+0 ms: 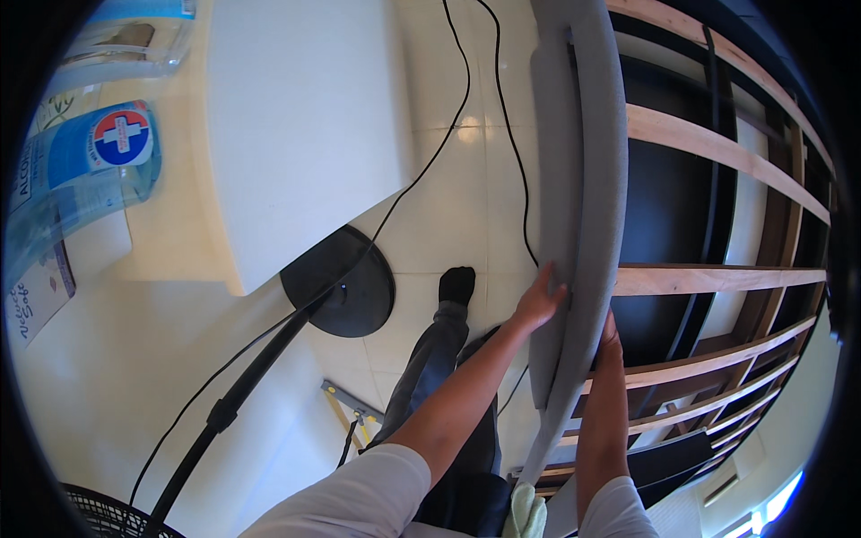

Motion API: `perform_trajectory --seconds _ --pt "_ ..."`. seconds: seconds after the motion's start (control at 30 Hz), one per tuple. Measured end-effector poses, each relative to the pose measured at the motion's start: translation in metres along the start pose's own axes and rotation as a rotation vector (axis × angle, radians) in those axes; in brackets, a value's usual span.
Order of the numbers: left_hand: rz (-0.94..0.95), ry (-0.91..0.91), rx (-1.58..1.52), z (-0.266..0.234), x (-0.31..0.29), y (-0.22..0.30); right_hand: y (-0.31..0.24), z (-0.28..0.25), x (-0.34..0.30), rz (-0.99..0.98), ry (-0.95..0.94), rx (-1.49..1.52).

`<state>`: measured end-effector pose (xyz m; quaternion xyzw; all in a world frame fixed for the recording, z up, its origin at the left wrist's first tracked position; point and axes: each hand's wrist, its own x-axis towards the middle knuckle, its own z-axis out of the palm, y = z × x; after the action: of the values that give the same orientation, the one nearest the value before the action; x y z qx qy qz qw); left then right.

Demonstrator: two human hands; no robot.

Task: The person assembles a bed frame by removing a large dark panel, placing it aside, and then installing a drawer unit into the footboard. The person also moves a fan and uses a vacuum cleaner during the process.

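Note:
The grey padded side rail (603, 179) of a bed frame runs from far to near between my two hands. My left hand (541, 301) rests against its outer face, with the thumb and a finger stretched out and apart. On the inner side, my right hand (611, 334) reaches down beside a wooden slat (717, 280). The padded edge hides its fingers, so their grip does not show. A black cable (508, 117) on the floor runs up to the rail close to my left hand.
Several wooden slats cross the bed frame at right. A white table (305, 108) stands at left, with a blue-labelled bottle (108, 152). Below it are a black round fan base (345, 282) and pole (242, 394). A grey-and-yellow folding tool (352, 401) is near my legs.

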<state>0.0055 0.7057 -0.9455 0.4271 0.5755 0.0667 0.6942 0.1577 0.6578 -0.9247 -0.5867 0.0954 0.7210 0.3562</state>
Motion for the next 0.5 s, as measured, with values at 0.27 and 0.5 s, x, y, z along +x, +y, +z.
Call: perform_trajectory --seconds 0.27,0.5 --pt "-0.030 0.084 0.201 -0.008 0.008 0.012 0.011 -0.013 0.008 -0.035 -0.044 0.202" --pt "-0.093 0.273 0.340 0.002 0.031 0.045 0.017 -0.022 -0.007 -0.507 0.674 -0.528"
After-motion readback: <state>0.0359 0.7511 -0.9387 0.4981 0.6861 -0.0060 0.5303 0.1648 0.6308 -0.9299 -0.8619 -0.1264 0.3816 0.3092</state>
